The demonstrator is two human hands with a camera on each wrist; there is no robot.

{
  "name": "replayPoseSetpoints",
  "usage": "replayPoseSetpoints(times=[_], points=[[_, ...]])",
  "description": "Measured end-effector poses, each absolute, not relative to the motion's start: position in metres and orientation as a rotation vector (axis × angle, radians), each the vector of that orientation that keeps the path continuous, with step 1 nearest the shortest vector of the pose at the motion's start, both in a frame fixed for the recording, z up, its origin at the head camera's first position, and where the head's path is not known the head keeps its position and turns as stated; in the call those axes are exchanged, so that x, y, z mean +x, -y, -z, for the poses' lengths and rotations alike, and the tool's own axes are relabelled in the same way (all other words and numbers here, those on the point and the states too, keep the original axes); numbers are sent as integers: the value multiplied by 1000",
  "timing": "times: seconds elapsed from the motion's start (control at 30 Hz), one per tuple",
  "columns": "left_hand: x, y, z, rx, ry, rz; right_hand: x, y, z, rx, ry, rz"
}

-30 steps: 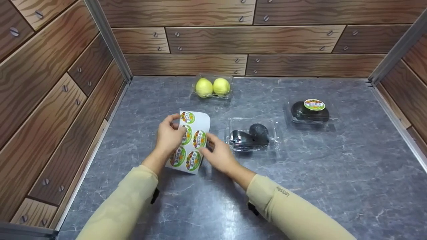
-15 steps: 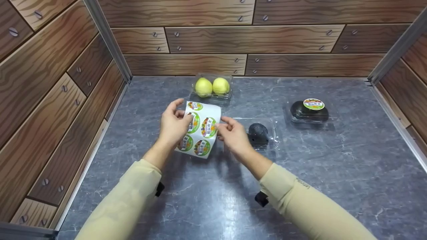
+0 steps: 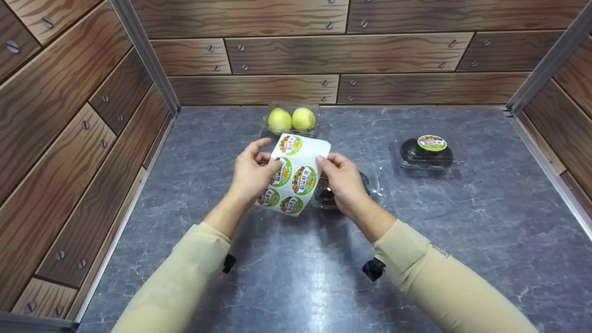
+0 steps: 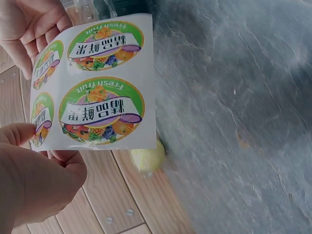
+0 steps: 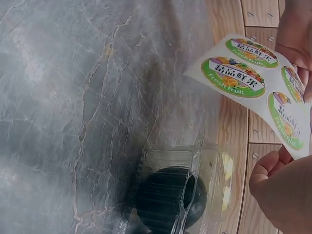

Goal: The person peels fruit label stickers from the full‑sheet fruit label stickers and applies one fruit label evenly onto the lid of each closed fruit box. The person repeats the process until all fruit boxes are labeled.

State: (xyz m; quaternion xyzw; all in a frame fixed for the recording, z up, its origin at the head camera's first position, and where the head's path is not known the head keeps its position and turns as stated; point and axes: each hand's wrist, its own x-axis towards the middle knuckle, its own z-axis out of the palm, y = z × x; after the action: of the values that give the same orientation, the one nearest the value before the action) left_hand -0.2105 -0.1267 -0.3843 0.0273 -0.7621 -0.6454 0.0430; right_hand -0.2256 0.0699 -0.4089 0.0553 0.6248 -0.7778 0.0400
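A white sheet of round fruit stickers is held above the table in the head view, bent slightly. My left hand pinches its left edge, thumb on the printed face. At the upper right corner, my right hand pinches the sheet between thumb and fingers. In the left wrist view, the stickers read "Fresh fruit". Behind the right hand, a clear plastic box of dark avocado-like fruit is partly hidden; one dark fruit shows through plastic in the right wrist view.
Two yellow-green apples sit in a clear box near the back wall. At the right stands another clear box of dark fruit, bearing a round sticker on top. Wood-patterned panels enclose the grey marbled table.
Both hands have moved the sticker sheet right and away from me, toward the apples. The right hand shifted from the sheet's right side to its upper right corner, now covering part of the middle box.
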Motion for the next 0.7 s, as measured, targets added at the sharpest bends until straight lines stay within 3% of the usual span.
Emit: replayPoseSetpoints(times=[0.7], points=[[-211,125,387,94,2219,2043,-225,-76,409,165,-1922,2396]])
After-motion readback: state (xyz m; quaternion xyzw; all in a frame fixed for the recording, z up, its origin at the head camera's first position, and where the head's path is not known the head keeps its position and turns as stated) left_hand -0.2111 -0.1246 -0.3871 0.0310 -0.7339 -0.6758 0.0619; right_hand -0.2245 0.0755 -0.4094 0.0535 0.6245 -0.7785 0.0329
